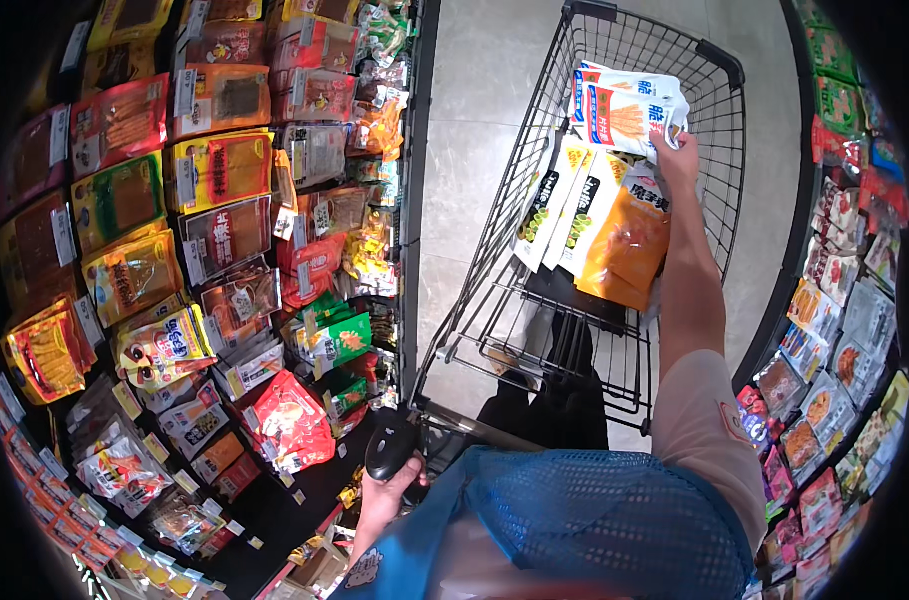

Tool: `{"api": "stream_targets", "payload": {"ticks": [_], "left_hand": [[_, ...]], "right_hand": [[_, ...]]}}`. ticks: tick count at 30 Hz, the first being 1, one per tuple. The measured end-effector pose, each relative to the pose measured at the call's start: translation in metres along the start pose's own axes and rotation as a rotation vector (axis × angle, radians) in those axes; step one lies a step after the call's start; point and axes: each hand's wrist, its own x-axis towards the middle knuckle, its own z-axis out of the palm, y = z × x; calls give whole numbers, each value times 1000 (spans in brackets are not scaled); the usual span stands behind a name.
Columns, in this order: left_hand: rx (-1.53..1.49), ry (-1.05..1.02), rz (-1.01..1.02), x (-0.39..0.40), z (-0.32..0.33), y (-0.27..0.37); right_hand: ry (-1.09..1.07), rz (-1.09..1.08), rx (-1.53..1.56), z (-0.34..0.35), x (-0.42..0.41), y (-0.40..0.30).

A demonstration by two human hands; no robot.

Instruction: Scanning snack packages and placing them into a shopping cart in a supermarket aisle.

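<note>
My right hand (678, 157) grips the right edge of a white and orange snack bag (616, 116) inside a black wire shopping cart (738, 187). A similar white bag lies under it, towards the cart's far end. Nearer to me lie white bags with green pictures (578, 225) and an orange snack pouch (625, 244), partly under my forearm. My left hand (398, 480) is closed on a black handheld device (391, 444), probably a barcode scanner, beside the left end of the cart's handlebar (484, 431).
Shelves of packaged snacks (222, 169) with price tags stand close on the left. More hanging and stacked packets (837, 382) line the right side. Grey floor (462, 150) shows between the cart and the left shelf. My legs are just behind the cart.
</note>
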Motion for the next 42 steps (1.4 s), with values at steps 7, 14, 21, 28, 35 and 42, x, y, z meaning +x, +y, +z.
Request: {"api": "stream_targets", "payload": {"ticks": [7, 14, 21, 28, 35, 42], "left_hand": [[-39, -79, 157, -12, -24, -10], [-52, -218, 250, -10, -61, -33], [-79, -249, 364, -16, -122, -50], [-173, -64, 681, -31, -188, -95], [-189, 174, 1009, -42, -252, -161], [-419, 8, 784, -68, -299, -211]], "right_hand": [[-168, -247, 236, -27, -37, -34], [-394, -259, 273, -116, -67, -77], [-574, -434, 327, -158, -213, -210], [-935, -559, 273, -155, -432, -318], [-1629, -739, -82, -115, -635, -353], [-1899, -767, -229, -72, -747, -364]]}}
